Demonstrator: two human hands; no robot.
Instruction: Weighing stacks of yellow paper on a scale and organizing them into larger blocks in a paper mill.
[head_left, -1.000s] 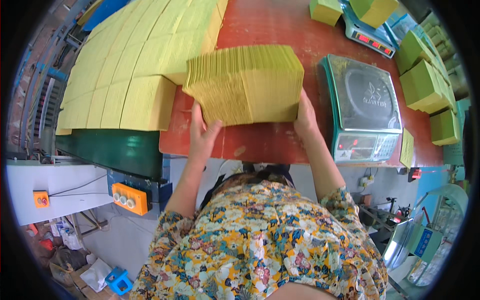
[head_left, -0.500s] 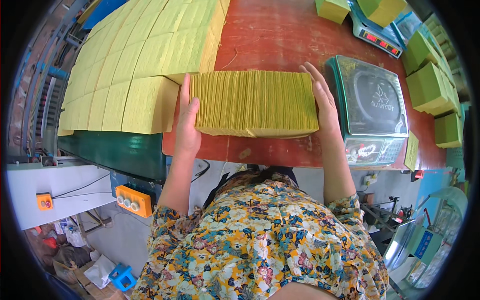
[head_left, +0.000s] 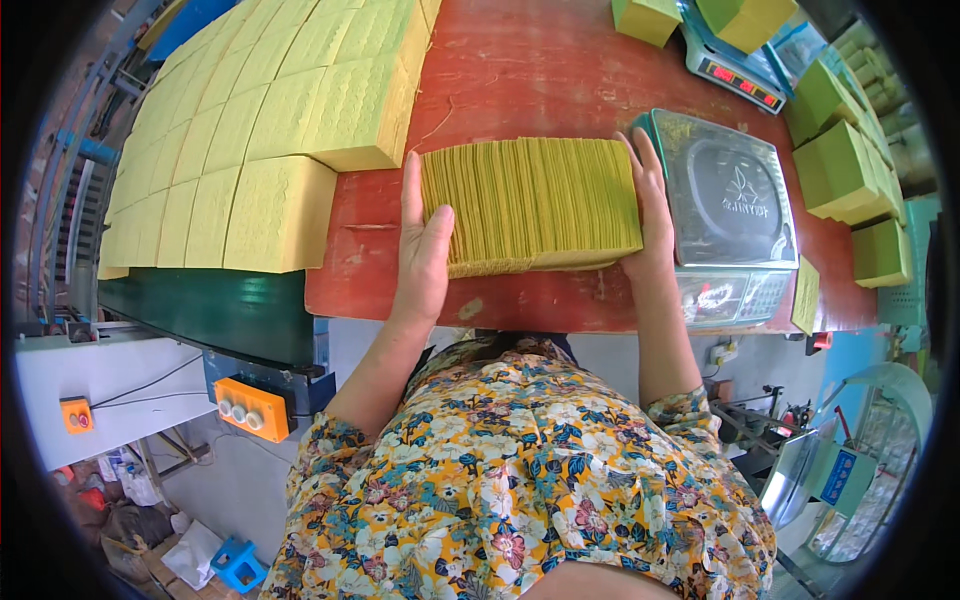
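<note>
A row of thin yellow paper sheets (head_left: pixel 535 200) stands on edge, pressed together into a block between my palms, above the near part of the red table (head_left: pixel 500 80). Flat against the block's left end is my left hand (head_left: pixel 425 250), its thumb lying along the near side. My right hand (head_left: pixel 652 215) backs the right end, with fingertips reaching past the far corner. Close beside its fingers stands a scale under a clear cover (head_left: pixel 735 190). To the left, many finished-looking yellow paper blocks (head_left: pixel 280 215) sit packed in rows.
A lit digital scale (head_left: pixel 735 80) with a yellow block on it stands at the far right. More yellow blocks (head_left: pixel 840 175) line the right side. A green belt surface (head_left: pixel 220 305) runs below the left rows, near an orange button box (head_left: pixel 252 408). A blue stool (head_left: pixel 238 566) is on the floor.
My left hand has moved right, toward my right hand, and the row of sheets between them is shorter. The whole view has shifted slightly, and more red table shows left of my left hand.
</note>
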